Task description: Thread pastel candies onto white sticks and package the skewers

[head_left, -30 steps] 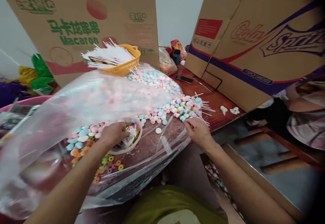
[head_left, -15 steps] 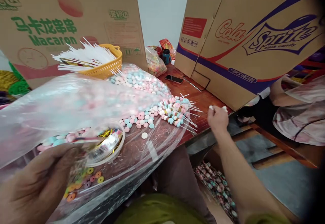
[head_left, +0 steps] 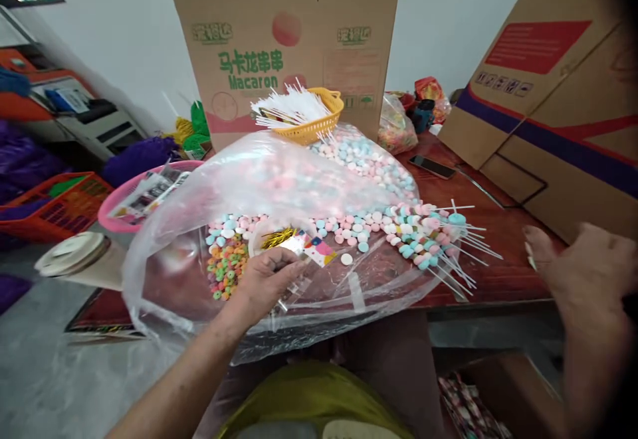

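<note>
My left hand (head_left: 272, 276) pinches a small clear plastic bag (head_left: 319, 248) with a colourful printed top, over the front of a white bowl (head_left: 254, 236). Gold twist ties (head_left: 278, 237) lie in the bowl. My right hand (head_left: 583, 266) is at the right edge, blurred, over the table by a cardboard box. Its thumb stands apart from the fingers, and something white shows at the thumb tip. Between the hands lies a pile of skewered candies (head_left: 423, 233) on white sticks. Loose pink, blue and white candies (head_left: 356, 230) are spread beside it.
A clear plastic sheet (head_left: 169, 279) covers part of the red table (head_left: 518, 273). Ring candies (head_left: 226, 269) lie left of the bowl. Behind stand a yellow basket of white sticks (head_left: 336, 103), a phone (head_left: 431, 166) and tall cardboard boxes (head_left: 299, 0). A lidded paper cup (head_left: 94, 260) is at left.
The view has swung left, bringing in the pink basin and paper cup. My left hand, with the bag, is now lower-centre by the bowl. My right hand's thumb and fingers have spread.
</note>
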Tool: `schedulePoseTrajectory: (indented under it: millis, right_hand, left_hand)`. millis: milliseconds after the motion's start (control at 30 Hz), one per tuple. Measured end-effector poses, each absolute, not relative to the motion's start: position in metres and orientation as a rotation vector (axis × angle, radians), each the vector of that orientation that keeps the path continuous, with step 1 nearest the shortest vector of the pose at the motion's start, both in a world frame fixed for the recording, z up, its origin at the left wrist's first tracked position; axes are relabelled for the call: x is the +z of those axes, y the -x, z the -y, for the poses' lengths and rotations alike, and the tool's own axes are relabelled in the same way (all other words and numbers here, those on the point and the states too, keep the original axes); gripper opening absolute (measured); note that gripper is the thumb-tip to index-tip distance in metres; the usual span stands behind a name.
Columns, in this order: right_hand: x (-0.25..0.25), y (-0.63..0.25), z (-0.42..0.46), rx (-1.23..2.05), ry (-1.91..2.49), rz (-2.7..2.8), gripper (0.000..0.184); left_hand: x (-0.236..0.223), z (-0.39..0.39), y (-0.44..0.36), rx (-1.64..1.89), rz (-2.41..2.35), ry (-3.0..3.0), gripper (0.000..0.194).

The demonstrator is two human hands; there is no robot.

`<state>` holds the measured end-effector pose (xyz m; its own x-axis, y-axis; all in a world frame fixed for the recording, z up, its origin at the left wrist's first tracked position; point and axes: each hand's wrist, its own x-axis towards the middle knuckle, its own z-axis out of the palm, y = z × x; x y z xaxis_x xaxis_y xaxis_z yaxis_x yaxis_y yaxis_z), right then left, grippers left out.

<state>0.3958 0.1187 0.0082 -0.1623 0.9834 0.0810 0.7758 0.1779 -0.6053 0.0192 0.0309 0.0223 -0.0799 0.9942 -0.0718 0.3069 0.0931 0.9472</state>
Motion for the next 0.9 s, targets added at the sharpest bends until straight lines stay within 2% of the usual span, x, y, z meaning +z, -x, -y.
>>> schedulePoseTrajectory:
  millis: [233,300,433,533,700,767,900]
  right_hand:
    - [-0.002,-0.222,-0.051,0.950,1.081,2.003,0.015]
    - [-0.004,-0.207,-0.046,0.889,1.046,1.999,0.015]
    - [-0.007,-0.203,-0.038,0.577,1.118,2.061,0.025]
    - [-0.015,-0.204,-0.036,0.472,1.233,2.090,0.037]
    - [-0.017,-0.221,-0.079,0.328,1.492,2.218,0.051]
    - [-0.007,-0.240,-0.116,0.183,1.655,2.207,0.049]
    - [0.016,-0.288,-0.190,-0.106,1.896,2.188,0.023]
  left_hand:
    - [0.023,-0.025,-0.035,0.688,-1.308,-1.909,0.022]
    - [0.018,-0.020,-0.033,0.630,-1.361,-2.029,0.017]
    - [-0.004,-0.012,-0.035,0.769,-1.538,-1.921,0.016]
    - [-0.021,-0.011,-0.042,0.865,-1.514,-1.769,0.017]
    - [-0.026,-0.018,-0.042,1.050,-1.366,-2.021,0.019]
    - [-0.024,-0.019,-0.037,1.126,-1.389,-2.037,0.021]
    - [-0.021,-0.016,-0.024,1.271,-1.492,-1.984,0.021]
